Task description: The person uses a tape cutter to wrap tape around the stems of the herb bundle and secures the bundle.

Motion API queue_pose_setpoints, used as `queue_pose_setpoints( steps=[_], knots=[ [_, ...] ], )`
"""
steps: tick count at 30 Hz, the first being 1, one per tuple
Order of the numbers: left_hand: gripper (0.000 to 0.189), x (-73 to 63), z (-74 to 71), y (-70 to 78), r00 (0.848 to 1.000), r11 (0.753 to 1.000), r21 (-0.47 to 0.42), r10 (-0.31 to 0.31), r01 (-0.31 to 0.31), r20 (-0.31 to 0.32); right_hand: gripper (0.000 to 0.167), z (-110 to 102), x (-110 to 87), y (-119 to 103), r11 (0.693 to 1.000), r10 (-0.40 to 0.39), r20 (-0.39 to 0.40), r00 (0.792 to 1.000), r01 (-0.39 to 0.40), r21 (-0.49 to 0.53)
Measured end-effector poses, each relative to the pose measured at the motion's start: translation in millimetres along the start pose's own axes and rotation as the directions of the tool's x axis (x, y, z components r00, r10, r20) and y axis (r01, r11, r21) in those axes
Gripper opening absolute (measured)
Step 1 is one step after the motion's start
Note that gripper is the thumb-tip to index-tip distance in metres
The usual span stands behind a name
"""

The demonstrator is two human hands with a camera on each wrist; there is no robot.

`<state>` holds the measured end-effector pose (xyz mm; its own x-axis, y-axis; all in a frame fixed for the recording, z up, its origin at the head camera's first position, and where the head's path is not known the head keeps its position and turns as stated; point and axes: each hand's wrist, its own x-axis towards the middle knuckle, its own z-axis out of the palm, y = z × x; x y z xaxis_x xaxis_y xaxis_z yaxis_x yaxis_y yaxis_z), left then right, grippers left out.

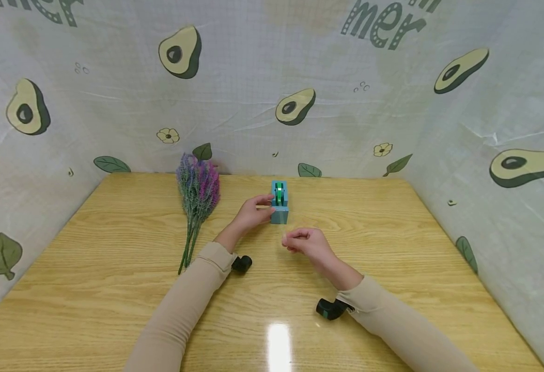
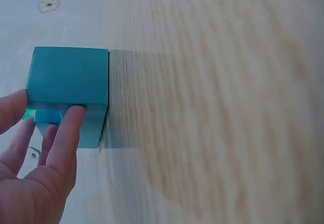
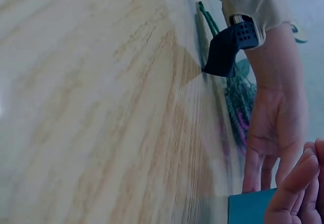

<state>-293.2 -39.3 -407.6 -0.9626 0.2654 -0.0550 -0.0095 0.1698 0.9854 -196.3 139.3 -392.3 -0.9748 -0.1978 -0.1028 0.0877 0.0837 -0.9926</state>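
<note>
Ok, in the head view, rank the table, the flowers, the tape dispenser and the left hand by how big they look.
1. Table
2. Flowers
Unsure: tape dispenser and left hand. Both look clearly smaller than the flowers, but too alike to rank.

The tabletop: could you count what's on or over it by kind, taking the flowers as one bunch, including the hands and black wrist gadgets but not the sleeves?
Tape dispensers: 1 (blue tape dispenser)
Flower bunches: 1 (purple and pink flower bunch)
Hands: 2 (left hand, right hand)
Black wrist gadgets: 2 (left gadget, right gadget)
Total: 6
</note>
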Motion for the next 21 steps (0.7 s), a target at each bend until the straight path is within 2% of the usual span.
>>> queue_pose_setpoints(
  steps=[12,21],
  knots=[
    [0.042,2.1,-0.1,-1.0,1.000,1.000,-0.004,-0.009,0.009,-0.004,0.012,2,-17.0,0,1.000,0.025,0.045,0.999,-0.025,0.001],
    [0.042,0.5,0.1,-0.3,1.000,1.000,0.014,-0.004,0.004,0.000,0.008,2,-30.6,3,1.000,0.016,0.119,0.993,-0.017,0.005]
  ],
)
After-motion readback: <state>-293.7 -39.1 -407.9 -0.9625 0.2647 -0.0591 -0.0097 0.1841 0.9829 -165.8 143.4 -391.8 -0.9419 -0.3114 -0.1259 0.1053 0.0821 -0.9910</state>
